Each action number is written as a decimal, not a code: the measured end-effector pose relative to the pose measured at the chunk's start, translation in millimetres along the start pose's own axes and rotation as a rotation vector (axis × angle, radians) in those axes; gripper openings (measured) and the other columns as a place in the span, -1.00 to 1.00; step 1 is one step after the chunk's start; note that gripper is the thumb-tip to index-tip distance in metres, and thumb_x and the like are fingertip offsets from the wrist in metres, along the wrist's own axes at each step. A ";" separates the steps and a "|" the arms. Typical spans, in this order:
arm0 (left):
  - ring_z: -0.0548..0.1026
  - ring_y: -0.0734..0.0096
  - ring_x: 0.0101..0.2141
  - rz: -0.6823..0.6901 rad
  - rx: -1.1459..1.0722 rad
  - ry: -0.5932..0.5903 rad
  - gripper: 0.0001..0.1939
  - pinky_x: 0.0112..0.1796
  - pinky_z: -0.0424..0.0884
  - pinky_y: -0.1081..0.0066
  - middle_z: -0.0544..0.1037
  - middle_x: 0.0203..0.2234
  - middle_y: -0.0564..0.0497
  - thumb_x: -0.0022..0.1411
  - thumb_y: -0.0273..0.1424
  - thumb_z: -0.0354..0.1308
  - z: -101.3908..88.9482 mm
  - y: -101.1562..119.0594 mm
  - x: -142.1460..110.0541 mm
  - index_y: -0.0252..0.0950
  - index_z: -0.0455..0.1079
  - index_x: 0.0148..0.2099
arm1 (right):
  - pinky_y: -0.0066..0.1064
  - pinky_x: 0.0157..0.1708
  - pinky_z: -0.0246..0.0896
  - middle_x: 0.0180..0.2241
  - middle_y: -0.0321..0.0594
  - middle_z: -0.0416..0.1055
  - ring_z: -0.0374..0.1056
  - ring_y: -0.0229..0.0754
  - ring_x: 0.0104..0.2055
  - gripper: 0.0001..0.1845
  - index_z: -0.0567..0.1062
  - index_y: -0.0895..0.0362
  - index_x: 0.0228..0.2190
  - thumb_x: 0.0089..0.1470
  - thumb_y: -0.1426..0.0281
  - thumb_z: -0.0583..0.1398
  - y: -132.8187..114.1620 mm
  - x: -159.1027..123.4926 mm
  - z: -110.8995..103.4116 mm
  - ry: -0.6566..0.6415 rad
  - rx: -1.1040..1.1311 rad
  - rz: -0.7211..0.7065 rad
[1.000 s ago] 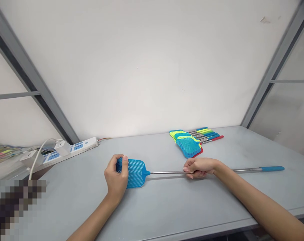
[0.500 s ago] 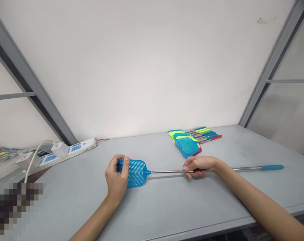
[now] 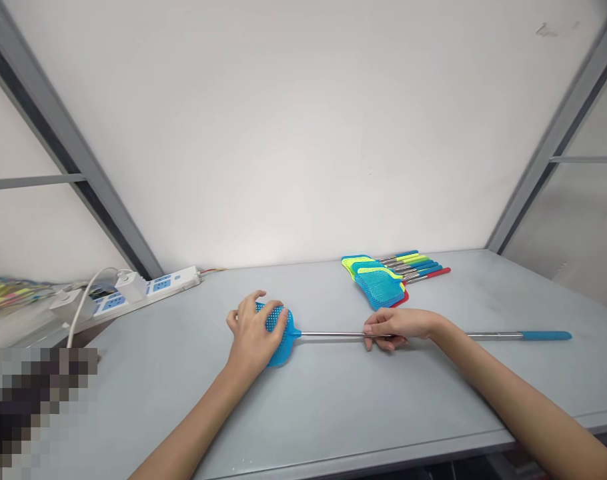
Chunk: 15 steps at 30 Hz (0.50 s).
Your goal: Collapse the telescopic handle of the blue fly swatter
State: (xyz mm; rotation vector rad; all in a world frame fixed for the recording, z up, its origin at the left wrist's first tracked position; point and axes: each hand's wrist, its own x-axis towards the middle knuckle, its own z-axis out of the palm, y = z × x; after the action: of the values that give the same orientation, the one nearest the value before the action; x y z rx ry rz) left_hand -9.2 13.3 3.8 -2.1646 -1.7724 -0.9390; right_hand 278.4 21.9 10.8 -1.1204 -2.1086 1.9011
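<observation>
A blue fly swatter (image 3: 285, 352) with a long metal telescopic rod and a blue handle lies across the grey table, its mesh head at the left. My left hand (image 3: 256, 332) is over the mesh head with its fingers spread and bent, covering much of it. Whether the fingertips press on the mesh I cannot tell. Midway along the rod, my right hand (image 3: 389, 329) pinches it between thumb and fingers. My right wrist hides part of the rod, and the blue handle shows beyond it at the right.
Several blue, yellow and red fly swatters (image 3: 381, 288) lie in an overlapping pile at the back, near the white wall (image 3: 303, 133). A power strip (image 3: 176, 283) with white plugs and a cable stands at the table's left edge. The table's front edge (image 3: 408, 453) runs below my arms.
My left hand has gone from gripping the far left edge of the mesh head to lying over it with spread fingers. My right hand keeps its pinch on the rod. The view has shifted slightly.
</observation>
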 end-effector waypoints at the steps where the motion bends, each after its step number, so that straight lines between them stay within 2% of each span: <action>1: 0.17 0.14 -0.04 0.053 0.017 -0.006 -0.77 -0.09 -0.07 0.06 0.22 -0.06 -0.09 0.14 -0.25 -0.08 -1.0 1.8 -1.2 -0.15 0.39 -0.30 | -0.55 -0.69 -0.20 -0.67 -0.35 0.18 -0.08 -0.45 -0.68 -0.60 0.39 0.27 -0.38 0.04 0.16 0.00 -0.6 0.0 -0.1 -0.007 -0.002 0.002; 4: 0.20 0.19 -0.06 0.222 0.006 -0.095 -0.76 -0.08 -0.13 0.06 0.26 -0.06 -0.06 0.17 -0.30 -0.11 -5.7 5.8 -3.8 -0.14 0.38 -0.26 | -0.56 -0.69 -0.18 -0.66 -0.36 0.20 -0.06 -0.45 -0.67 -0.64 0.38 0.25 -0.38 -0.01 0.18 0.06 -0.8 -0.9 -1.3 -0.016 -0.032 0.013; 7: 0.28 0.29 -0.15 0.373 -0.080 -0.265 -0.76 -0.09 -0.10 0.12 0.35 -0.17 0.00 0.19 -0.33 -0.14 -10.8 8.4 -5.4 -0.14 0.36 -0.28 | -0.58 -0.71 -0.19 -0.68 -0.40 0.19 -0.04 -0.46 -0.69 -0.66 0.34 0.22 -0.39 -0.10 0.17 0.15 1.3 -2.6 -3.8 0.018 -0.094 0.068; 11: 0.30 0.39 -0.32 0.481 -0.182 -0.441 -0.77 -0.16 -0.01 0.21 0.38 -0.39 0.05 0.17 -0.29 -0.12 -15.8 13.0 -7.5 -0.21 0.34 -0.37 | -0.59 -0.72 -0.16 -0.71 -0.41 0.22 -0.02 -0.46 -0.70 -0.67 0.32 0.19 -0.46 -0.13 0.16 0.17 3.0 -5.1 -6.4 0.064 -0.158 0.099; 15: 0.25 0.42 -0.40 0.554 -0.200 -0.509 -0.76 -0.20 0.03 0.26 0.33 -0.52 0.07 0.19 -0.34 -0.15 -16.5 17.0 -9.9 -0.26 0.25 -0.46 | -0.58 -0.69 -0.06 -0.65 -0.32 0.30 0.04 -0.45 -0.68 -0.66 0.38 0.23 -0.52 -0.17 0.17 0.19 0.9 -6.7 -5.6 0.149 -0.179 0.049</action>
State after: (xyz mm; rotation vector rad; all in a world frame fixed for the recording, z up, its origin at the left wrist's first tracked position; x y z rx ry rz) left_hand 0.2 -7.9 15.0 -2.9942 -1.1283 -0.4677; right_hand 286.5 22.8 13.8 -1.3154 -2.2216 1.6170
